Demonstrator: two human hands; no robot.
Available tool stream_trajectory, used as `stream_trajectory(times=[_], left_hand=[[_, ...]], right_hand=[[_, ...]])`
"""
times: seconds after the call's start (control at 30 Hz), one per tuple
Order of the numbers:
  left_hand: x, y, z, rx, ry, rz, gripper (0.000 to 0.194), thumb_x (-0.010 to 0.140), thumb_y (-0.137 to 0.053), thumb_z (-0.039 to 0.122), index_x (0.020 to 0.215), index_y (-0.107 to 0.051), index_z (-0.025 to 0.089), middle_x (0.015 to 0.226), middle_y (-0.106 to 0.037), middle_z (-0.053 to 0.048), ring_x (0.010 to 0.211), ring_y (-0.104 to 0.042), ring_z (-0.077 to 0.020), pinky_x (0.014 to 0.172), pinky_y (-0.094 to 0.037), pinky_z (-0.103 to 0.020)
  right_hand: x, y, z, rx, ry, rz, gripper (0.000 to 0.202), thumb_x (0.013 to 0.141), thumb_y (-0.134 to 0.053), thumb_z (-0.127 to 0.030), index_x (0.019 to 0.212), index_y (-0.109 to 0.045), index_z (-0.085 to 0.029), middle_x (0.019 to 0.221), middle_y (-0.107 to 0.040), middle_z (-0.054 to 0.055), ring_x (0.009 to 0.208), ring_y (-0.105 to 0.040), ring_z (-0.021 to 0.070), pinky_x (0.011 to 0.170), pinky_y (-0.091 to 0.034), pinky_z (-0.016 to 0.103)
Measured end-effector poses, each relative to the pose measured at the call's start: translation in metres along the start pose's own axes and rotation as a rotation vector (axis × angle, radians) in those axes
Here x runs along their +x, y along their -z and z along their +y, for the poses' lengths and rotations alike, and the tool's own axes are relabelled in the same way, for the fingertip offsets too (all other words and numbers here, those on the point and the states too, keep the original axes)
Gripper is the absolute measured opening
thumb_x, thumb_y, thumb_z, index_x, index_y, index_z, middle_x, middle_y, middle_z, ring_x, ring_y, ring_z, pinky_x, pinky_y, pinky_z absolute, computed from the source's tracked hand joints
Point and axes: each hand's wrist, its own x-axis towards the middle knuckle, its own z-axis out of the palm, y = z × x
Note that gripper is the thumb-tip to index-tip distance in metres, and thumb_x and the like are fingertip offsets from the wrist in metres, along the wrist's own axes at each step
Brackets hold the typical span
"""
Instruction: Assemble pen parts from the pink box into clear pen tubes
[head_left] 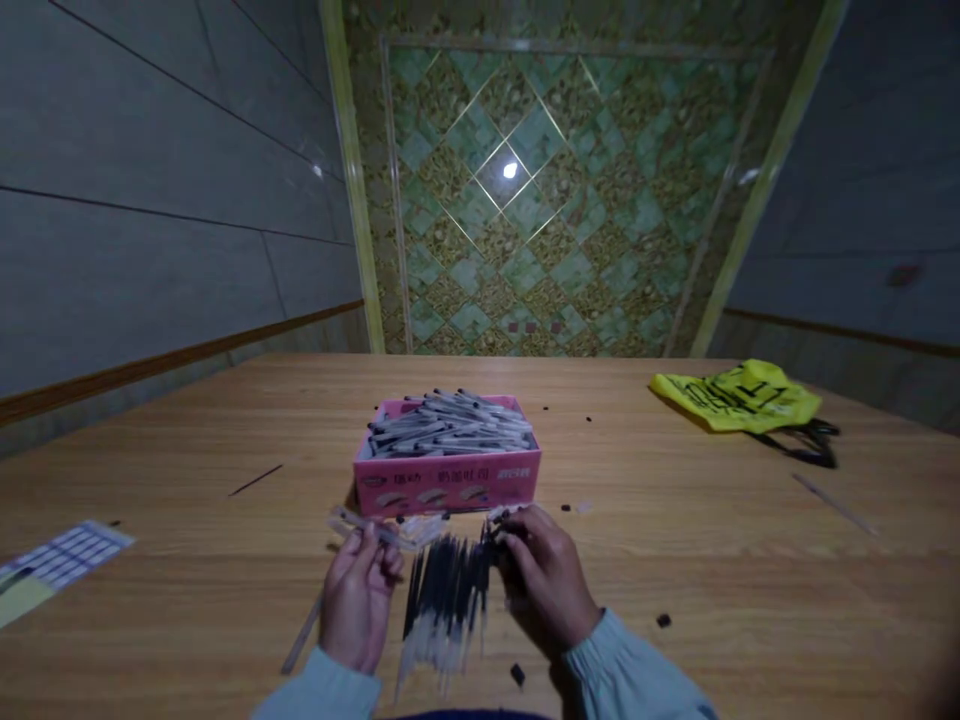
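Note:
My left hand (361, 596) is closed on a clear, tube-like pen barrel (382, 534), which points up to the left and across to the right. My right hand (546, 572) is pinched at the upper right end of a pile of pen refills (448, 590). What lies between its fingertips is dark and too small to make out. The refills have dark upper parts and pale lower ends. Just beyond both hands stands a pink box (448, 480) heaped with pens (450, 424). Small clear pieces (421, 528) lie at its front.
Far right on the wooden table lies a yellow bag (739, 396) with black straps (806, 440). A thin clear tube (834, 504) rests nearer. Left are a thin dark refill (256, 480) and a printed sheet (71, 560). Black caps (517, 674) are scattered about.

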Motion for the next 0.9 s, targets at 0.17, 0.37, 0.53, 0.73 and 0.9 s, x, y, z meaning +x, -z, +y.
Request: stream_trajectory(times=[0.17, 0.37, 0.53, 0.73, 0.9], left_hand=[[-0.003, -0.003, -0.004, 0.045, 0.022, -0.047, 0.023, 0.064, -0.073, 0.025, 0.081, -0.061, 0.015, 0.070, -0.059, 0.000, 0.052, -0.045, -0.0063, 0.044, -0.038, -0.017], [-0.001, -0.001, -0.002, 0.022, 0.019, -0.018, 0.026, 0.059, -0.075, 0.022, 0.079, -0.060, 0.014, 0.067, -0.059, 0.000, 0.050, -0.044, -0.0058, 0.043, -0.038, -0.017], [0.000, 0.001, -0.002, 0.021, 0.043, -0.006, 0.030, 0.056, -0.077, 0.021, 0.078, -0.060, 0.012, 0.066, -0.059, -0.001, 0.049, -0.045, -0.0057, 0.041, -0.037, -0.017], [-0.002, 0.000, -0.001, 0.024, 0.062, -0.020, 0.030, 0.056, -0.077, 0.022, 0.078, -0.059, 0.013, 0.065, -0.060, -0.001, 0.047, -0.045, -0.0052, 0.041, -0.036, -0.017], [0.000, 0.002, 0.000, 0.018, 0.067, -0.014, 0.028, 0.057, -0.077, 0.021, 0.077, -0.059, 0.012, 0.065, -0.061, -0.002, 0.047, -0.045, -0.0051, 0.040, -0.036, -0.016]], right_hand=[[0.001, 0.001, 0.005, -0.163, 0.110, -0.111, 0.004, 0.078, -0.059, -0.016, 0.080, -0.061, -0.018, 0.082, -0.058, 0.004, 0.083, -0.051, 0.0189, 0.075, -0.037, 0.031], [0.000, -0.006, -0.006, -0.285, 0.310, -0.403, 0.008, 0.076, -0.064, -0.020, 0.083, -0.066, -0.021, 0.080, -0.058, 0.002, 0.082, -0.050, 0.0175, 0.071, -0.032, 0.030], [-0.002, -0.014, -0.018, -0.374, 0.403, -0.530, 0.016, 0.079, -0.061, -0.020, 0.093, -0.066, -0.025, 0.083, -0.058, 0.003, 0.084, -0.049, 0.0174, 0.070, -0.028, 0.030], [-0.001, -0.015, -0.023, -0.427, 0.464, -0.562, 0.008, 0.076, -0.064, -0.021, 0.084, -0.064, -0.022, 0.085, -0.055, 0.001, 0.084, -0.048, 0.0160, 0.069, -0.027, 0.029], [0.000, -0.012, -0.025, -0.446, 0.544, -0.603, 0.005, 0.078, -0.061, -0.021, 0.083, -0.062, -0.020, 0.090, -0.056, 0.002, 0.086, -0.049, 0.0153, 0.071, -0.027, 0.029]])
